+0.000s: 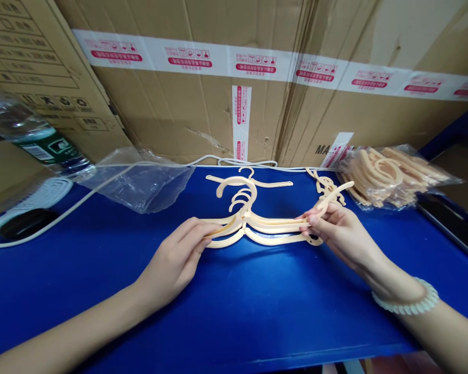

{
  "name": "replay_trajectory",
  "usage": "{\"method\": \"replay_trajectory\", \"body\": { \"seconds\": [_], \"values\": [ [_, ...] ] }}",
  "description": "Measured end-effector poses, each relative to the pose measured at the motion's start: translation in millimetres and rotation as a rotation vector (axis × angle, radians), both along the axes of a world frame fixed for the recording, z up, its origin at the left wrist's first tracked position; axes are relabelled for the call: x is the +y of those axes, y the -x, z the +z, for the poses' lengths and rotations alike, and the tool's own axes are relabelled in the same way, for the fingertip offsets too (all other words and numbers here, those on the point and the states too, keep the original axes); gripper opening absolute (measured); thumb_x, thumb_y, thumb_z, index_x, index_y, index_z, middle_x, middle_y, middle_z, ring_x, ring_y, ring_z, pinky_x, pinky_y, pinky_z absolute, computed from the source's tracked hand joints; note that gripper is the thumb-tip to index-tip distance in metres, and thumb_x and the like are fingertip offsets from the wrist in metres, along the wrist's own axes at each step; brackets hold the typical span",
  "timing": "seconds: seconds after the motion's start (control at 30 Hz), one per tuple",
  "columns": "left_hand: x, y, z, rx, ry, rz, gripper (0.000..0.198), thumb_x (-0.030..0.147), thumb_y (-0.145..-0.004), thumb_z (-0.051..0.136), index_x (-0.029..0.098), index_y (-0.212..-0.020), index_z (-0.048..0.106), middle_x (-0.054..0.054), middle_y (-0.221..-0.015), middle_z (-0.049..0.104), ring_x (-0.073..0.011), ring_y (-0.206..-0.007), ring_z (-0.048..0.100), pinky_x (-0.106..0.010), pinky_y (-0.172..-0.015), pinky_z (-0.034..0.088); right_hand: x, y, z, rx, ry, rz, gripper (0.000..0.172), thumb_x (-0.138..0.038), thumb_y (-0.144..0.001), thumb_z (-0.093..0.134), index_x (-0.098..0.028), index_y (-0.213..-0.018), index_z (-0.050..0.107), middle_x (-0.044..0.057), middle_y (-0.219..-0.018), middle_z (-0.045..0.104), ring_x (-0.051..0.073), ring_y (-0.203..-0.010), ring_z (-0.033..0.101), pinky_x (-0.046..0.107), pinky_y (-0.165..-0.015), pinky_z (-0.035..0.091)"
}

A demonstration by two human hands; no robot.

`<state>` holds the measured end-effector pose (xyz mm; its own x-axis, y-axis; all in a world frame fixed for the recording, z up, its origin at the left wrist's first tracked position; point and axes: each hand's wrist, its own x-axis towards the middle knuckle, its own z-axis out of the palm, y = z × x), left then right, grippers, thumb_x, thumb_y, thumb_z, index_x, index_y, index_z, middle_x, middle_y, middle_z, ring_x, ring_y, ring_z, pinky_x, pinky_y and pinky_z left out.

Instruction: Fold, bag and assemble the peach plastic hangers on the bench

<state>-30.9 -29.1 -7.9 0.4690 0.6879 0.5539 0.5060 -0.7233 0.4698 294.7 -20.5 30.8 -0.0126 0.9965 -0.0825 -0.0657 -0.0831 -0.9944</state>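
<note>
Several cream plastic clothes hangers (273, 223) are held together in a loose stack above the blue table, their hooks pointing up and away. My left hand (183, 252) is closed around the left ends of their arms. At the other end my right hand (337, 226) pinches the right ends, and a curved cream piece (337, 195) sticks up from between thumb and fingers. Whether that piece is joined to a hanger I cannot tell. Behind the stack a single hanger (273, 184) lies flat. Small cream plastic parts (325, 183) lie in a pile behind my right hand.
A clear bag of cream hanger parts (390, 174) lies at the back right, beside a dark phone-like slab (452, 223). An empty plastic bag (144, 182), a bottle (42, 140) and a white cable (89, 195) are at left. Cardboard boxes (187, 109) wall the back.
</note>
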Motion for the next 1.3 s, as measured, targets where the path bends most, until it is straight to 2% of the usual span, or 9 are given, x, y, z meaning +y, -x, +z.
{"method": "replay_trajectory", "body": {
  "seconds": [0.17,0.3,0.47,0.57,0.67,0.8,0.9,1.13,1.3],
  "values": [
    [-2,1,-0.6,0.005,0.058,0.078,0.03,0.018,-0.102,0.052,0.023,-0.132,0.055,-0.007,-0.113,0.067,-0.0186,-0.098,0.068,-0.028,-0.083,0.058,2,0,2.6,0.023,-0.047,-0.035,0.033,-0.041,-0.069,0.093,-0.022,-0.081,0.068,0.004,-0.084,0.075,0.018,-0.072,0.071,0.035,-0.076,0.062],
    [1,4,1.4,0.033,0.0,0.037,0.021,0.018,-0.101,0.055,0.022,-0.121,0.058,-0.006,-0.106,0.066,-0.0171,-0.094,0.068,-0.027,-0.08,0.057,8,-8,10.6,0.033,-0.099,-0.041,0.027,-0.043,-0.077,0.086,-0.024,-0.094,0.075,0.004,-0.097,0.074,0.016,-0.076,0.067,0.03,-0.066,0.058],
    [7,16,12.2,0.085,-0.016,-0.032,0.015,0.015,-0.103,0.05,0.019,-0.11,0.062,-0.009,-0.108,0.065,-0.0181,-0.098,0.066,-0.028,-0.082,0.055,25,-41,25.7,0.089,-0.108,-0.03,0.023,-0.041,-0.072,0.089,-0.024,-0.081,0.077,-0.001,-0.076,0.069,0.01,-0.062,0.056,0.02,-0.052,0.046],
    [9,22,18.2,0.18,-0.032,-0.06,0.014,0.018,-0.102,0.051,0.019,-0.102,0.065,-0.009,-0.102,0.066,-0.0205,-0.095,0.063,-0.033,-0.082,0.053,32,-69,34.0,-0.11,-0.083,0.035,0.027,-0.041,-0.065,0.093,-0.023,-0.079,0.078,0.0,-0.076,0.074,0.009,-0.059,0.059,0.022,-0.058,0.051],
    [9,25,18.9,0.281,-0.037,-0.109,0.015,0.018,-0.102,0.052,0.02,-0.099,0.066,-0.008,-0.097,0.067,-0.0223,-0.094,0.059,-0.036,-0.084,0.051,34,-84,41.3,-0.485,-0.122,0.204,0.032,-0.044,-0.062,0.095,-0.022,-0.081,0.08,0.005,-0.082,0.077,0.017,-0.069,0.068,0.029,-0.066,0.056],
    [7,25,14.0,0.362,-0.018,-0.142,0.018,0.017,-0.102,0.049,0.021,-0.096,0.065,-0.005,-0.092,0.066,-0.021,-0.091,0.06,-0.035,-0.086,0.048,31,-79,45.8,-0.789,-0.144,0.494,0.034,-0.051,-0.071,0.088,-0.02,-0.084,0.082,0.008,-0.081,0.078,0.021,-0.072,0.071,0.031,-0.067,0.056],
    [6,24,12.4,0.397,-0.019,-0.134,0.02,0.015,-0.102,0.046,0.02,-0.089,0.061,-0.004,-0.086,0.063,-0.0195,-0.083,0.058,-0.034,-0.083,0.048,31,-75,42.0,-0.907,-0.109,0.584,0.036,-0.055,-0.075,0.083,-0.019,-0.081,0.081,0.007,-0.078,0.076,0.019,-0.065,0.067,0.029,-0.061,0.053],
    [4,18,13.7,0.419,-0.074,-0.069,0.023,0.014,-0.102,0.04,0.017,-0.091,0.06,-0.008,-0.094,0.062,-0.0219,-0.086,0.055,-0.035,-0.078,0.047,28,-81,40.4,-1.119,-0.212,0.575,0.034,-0.055,-0.086,0.073,-0.021,-0.085,0.075,0.007,-0.083,0.074,0.022,-0.074,0.066,0.033,-0.067,0.051],
    [1,16,2.1,0.38,-0.061,0.103,0.028,0.026,-0.102,0.044,0.018,-0.122,0.062,-0.014,-0.126,0.061,-0.0301,-0.113,0.056,-0.046,-0.094,0.051,9,-41,28.5,-1.128,-0.506,0.296,0.038,-0.051,-0.1,0.055,-0.023,-0.119,0.071,0.014,-0.118,0.073,0.031,-0.109,0.067,0.048,-0.097,0.053]
  ]
}}
